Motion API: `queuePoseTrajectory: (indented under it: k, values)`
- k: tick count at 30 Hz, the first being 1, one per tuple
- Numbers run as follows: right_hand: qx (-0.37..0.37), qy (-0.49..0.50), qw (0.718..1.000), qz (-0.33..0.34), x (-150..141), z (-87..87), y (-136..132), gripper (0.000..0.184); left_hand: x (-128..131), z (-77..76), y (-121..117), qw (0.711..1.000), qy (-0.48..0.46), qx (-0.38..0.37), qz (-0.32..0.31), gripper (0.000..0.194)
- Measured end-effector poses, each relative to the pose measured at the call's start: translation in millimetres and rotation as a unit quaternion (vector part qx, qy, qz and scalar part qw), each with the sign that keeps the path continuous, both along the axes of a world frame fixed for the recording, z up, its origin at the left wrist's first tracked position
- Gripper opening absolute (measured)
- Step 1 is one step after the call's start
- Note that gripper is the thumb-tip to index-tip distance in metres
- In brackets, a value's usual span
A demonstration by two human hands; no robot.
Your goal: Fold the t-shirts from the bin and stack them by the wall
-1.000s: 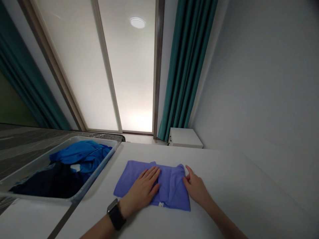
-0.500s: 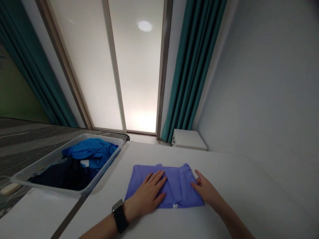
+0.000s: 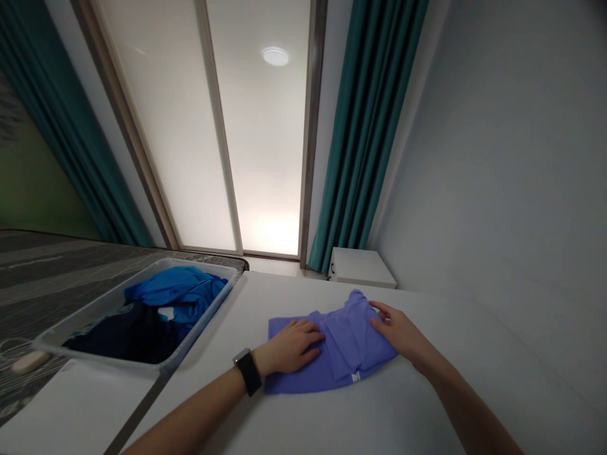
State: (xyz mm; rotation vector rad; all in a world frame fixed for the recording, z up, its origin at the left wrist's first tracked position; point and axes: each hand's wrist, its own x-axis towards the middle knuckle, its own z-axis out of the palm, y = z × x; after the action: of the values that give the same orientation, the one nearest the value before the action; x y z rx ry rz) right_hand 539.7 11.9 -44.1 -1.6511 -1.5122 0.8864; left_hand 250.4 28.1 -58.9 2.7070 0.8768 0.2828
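Note:
A folded purple garment (image 3: 348, 344) lies on the white table (image 3: 303, 423), with a small white mark near its front edge. Its right side is bunched and slightly raised. My left hand (image 3: 294, 347), with a black-banded watch on the wrist, rests palm down on the left half of the cloth, fingers stretched out. At the garment's right edge, my right hand (image 3: 398, 328) holds the fabric between thumb and fingers; the exact grip is partly hidden.
Left of the table, a clear plastic bin (image 3: 175, 363) holds blue and dark clothes (image 3: 180, 291). A pale oval object (image 3: 31, 363) lies beside it on a dark striped surface. Beyond the table stand a white cabinet (image 3: 363, 265), teal curtains (image 3: 365, 158) and frosted sliding doors (image 3: 265, 158).
The garment has shifted right, and its right side has turned up and away from me. My right hand has moved slightly up and closed on the edge; my left hand has stayed on the cloth.

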Motion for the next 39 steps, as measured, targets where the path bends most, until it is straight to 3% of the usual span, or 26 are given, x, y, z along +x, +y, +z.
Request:
queuePoseTrajectory:
  k: [6, 11, 14, 17, 19, 21, 23, 25, 27, 29, 31, 35, 39]
  values:
    - [0.038, -0.185, 0.98, 0.063, 13.8, 5.0, 27.0, 0.046, 22.0, -3.3, -35.6, 1.0, -0.016, -0.009, 0.011, 0.027]
    - [0.031, -0.255, 0.961, 0.106, 18.8, -8.6, 53.9, 0.029, 33.1, 3.6, -62.2, 0.998, -0.005, 0.066, -0.015, 0.04]
    - [0.027, -0.286, 0.953, 0.102, 15.1, -19.2, 69.0, 0.026, 40.2, -8.4, -67.8, 0.996, -0.007, 0.07, -0.052, 0.053]
    - [0.03, -0.302, 0.947, 0.103, 8.2, -26.1, 83.2, 0.025, 52.3, -23.1, -74.3, 0.999, -0.013, 0.047, -0.016, 0.058]
    - [0.035, -0.307, 0.945, 0.11, 2.3, -27.1, 90.7, 0.025, 59.3, -23.5, -74.0, 0.999, -0.031, 0.032, 0.007, 0.054]
    - [0.042, -0.309, 0.943, 0.118, -3.4, -24.9, 95.4, 0.026, 61.1, -14.3, -61.2, 0.998, -0.059, 0.022, 0.028, 0.042]
    - [0.053, -0.306, 0.941, 0.133, -8.0, -19.8, 97.2, 0.027, 55.7, -0.4, -31.5, 0.991, -0.097, 0.037, 0.09, 0.033]
    - [0.068, -0.297, 0.94, 0.15, -10.8, -12.2, 96.4, 0.026, 44.8, 11.3, 11.0, 0.973, -0.147, 0.064, 0.166, 0.039]
    - [0.085, -0.285, 0.94, 0.167, -12.1, -3.0, 93.5, 0.026, 33.3, 17.4, 55.2, 0.967, -0.165, 0.026, 0.193, 0.053]
    - [0.099, -0.27, 0.941, 0.181, -13.0, 6.5, 89.2, 0.026, 26.3, 19.1, 90.0, 0.977, -0.141, -0.072, 0.145, 0.063]
    - [0.111, -0.254, 0.941, 0.195, -14.1, 15.2, 84.3, 0.028, 25.8, 19.7, 110.7, 0.981, -0.128, -0.103, 0.104, 0.065]
    - [0.116, -0.227, 0.942, 0.218, -15.5, 26.1, 76.1, 0.031, 36.5, 25.6, 124.0, 0.987, -0.107, -0.118, 0.039, 0.044]
    - [0.097, -0.208, 0.951, 0.207, -7.3, 26.2, 73.3, 0.036, 44.7, 31.1, 131.4, 0.989, -0.094, -0.112, 0.015, 0.026]
